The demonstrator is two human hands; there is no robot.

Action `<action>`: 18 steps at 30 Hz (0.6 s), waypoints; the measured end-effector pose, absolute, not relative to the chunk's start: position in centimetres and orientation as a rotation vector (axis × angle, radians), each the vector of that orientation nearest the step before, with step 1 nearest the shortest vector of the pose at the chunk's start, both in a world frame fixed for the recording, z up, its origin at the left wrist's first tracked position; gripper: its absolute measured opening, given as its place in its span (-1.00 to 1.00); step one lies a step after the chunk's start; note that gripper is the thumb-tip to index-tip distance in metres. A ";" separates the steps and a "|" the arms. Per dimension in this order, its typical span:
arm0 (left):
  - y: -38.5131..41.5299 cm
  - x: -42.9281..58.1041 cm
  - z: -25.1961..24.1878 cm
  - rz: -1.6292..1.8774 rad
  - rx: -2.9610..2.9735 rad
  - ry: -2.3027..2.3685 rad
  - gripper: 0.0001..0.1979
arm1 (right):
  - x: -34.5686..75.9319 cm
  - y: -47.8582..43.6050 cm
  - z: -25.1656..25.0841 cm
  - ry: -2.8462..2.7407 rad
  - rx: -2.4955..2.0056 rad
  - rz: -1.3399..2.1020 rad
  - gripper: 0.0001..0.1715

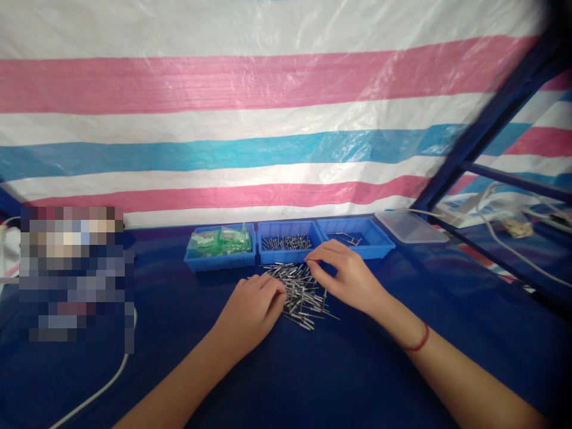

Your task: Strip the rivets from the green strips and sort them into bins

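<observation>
A loose pile of thin metal rivets (301,295) lies on the dark blue table. My left hand (257,301) rests at the pile's left edge, fingers curled together; whatever is between them is hidden. Over the pile's upper right, close to the bins, my right hand (342,274) has its thumb and forefinger pinched, and what they hold is too small to make out. Behind the pile stand three blue bins: the left bin (221,262) holds green plastic packets (223,240), the middle bin (286,256) many metal pieces, the right bin (379,247) several rivets.
A clear plastic lid (413,227) lies right of the bins. A white cable (111,381) runs along the left, beside a pixelated area. Striped sheeting (250,83) hangs behind the table, with a dark metal frame (487,125) and more cables at the right.
</observation>
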State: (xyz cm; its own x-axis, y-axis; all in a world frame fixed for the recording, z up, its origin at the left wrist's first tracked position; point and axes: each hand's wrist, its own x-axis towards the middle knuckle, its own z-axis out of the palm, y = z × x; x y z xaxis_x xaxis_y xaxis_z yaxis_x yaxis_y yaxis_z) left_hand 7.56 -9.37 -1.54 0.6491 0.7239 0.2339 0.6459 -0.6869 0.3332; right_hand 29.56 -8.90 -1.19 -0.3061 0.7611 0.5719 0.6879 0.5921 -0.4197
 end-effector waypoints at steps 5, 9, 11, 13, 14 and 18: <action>-9.3 7.8 -1.4 0.760 2.217 1.152 -0.83 | 28.0 -10.1 -0.8 -2.135 -1.015 0.358 -0.93; -9.7 8.0 -1.2 0.829 2.049 1.142 -0.83 | 26.9 -10.8 -0.6 -2.182 -0.939 0.528 -0.93; -9.8 8.2 -1.1 0.871 2.012 1.130 -0.83 | 26.6 -11.0 -0.7 -2.158 -0.939 0.598 -0.88; -9.9 8.2 -1.0 0.913 2.001 1.109 -0.84 | 26.4 -11.0 -0.9 -2.111 -0.941 0.676 -0.82; -10.0 8.3 -1.0 0.926 2.002 1.096 -0.84 | 26.4 -11.0 -1.0 -2.086 -0.937 0.717 -0.80; -10.1 8.2 -0.9 0.945 2.013 1.068 -0.83 | 26.2 -11.0 -1.4 -2.008 -0.957 0.806 -0.72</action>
State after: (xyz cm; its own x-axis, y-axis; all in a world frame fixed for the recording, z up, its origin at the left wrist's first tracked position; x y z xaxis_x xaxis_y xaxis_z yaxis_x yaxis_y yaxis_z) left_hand 8.21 -10.11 -0.87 0.4049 0.8684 0.2863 0.3900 -0.4472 0.8050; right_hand 26.24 -10.98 -1.38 -0.4337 0.8268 0.3582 0.3494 0.5207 -0.7790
